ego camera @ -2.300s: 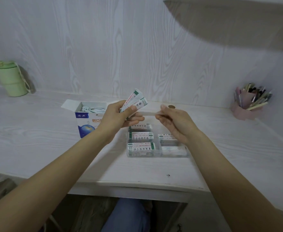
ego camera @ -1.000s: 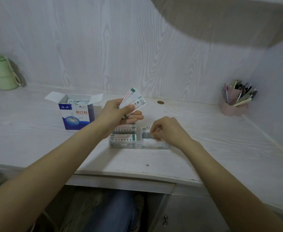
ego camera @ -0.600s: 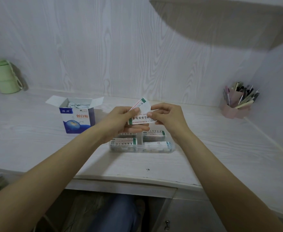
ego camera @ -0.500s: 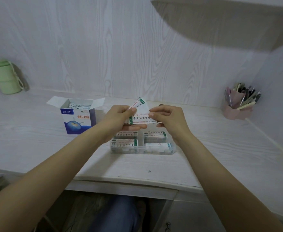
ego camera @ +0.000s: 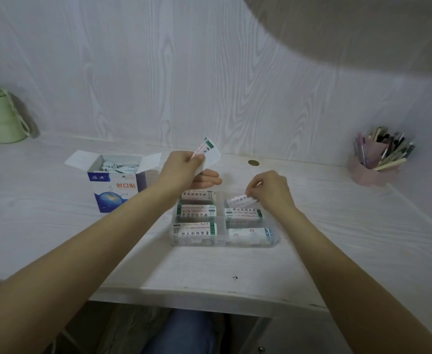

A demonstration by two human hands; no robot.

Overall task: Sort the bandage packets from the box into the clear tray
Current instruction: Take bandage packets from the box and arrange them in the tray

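The right hand (ego camera: 269,191) pinches one bandage packet (ego camera: 240,200) in its grip, low over the far right compartment of the clear tray (ego camera: 225,244). The left hand (ego camera: 184,172) grasps a few more packets (ego camera: 207,150), fanned upward above the tray's far left corner. Five compartments already hold packets. The tray lies on the pale surface (ego camera: 56,238); the open blue-and-white box (ego camera: 115,185), with packets inside, stands just to its left.
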